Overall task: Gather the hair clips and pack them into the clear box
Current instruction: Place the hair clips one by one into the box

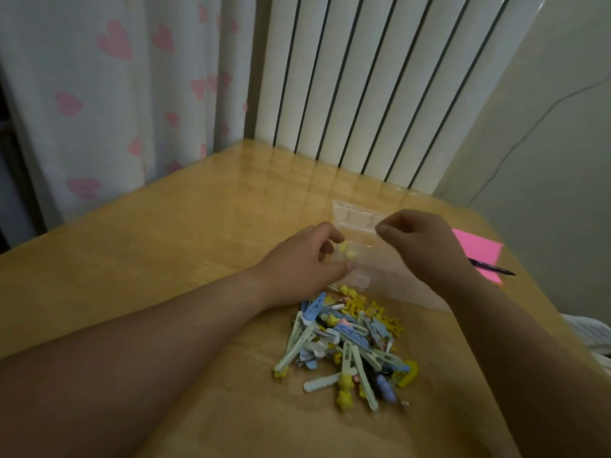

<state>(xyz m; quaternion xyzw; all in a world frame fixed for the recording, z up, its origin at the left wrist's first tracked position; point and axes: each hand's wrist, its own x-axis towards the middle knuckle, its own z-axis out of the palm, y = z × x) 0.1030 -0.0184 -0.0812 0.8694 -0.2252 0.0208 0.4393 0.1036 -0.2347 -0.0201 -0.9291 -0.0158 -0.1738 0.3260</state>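
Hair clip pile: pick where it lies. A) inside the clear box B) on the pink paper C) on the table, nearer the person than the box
C: the hair clip pile lies on the table, on the near side of the clear box.

No legible txt or labels anywhere.

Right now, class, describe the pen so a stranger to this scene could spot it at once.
Go to the right edge of the wooden table, where a bright pink sheet lies. The pen rests across that sheet's near side, one end past the paper. It is the only dark, slender thing, unlike the pastel hair clips heaped mid-table.
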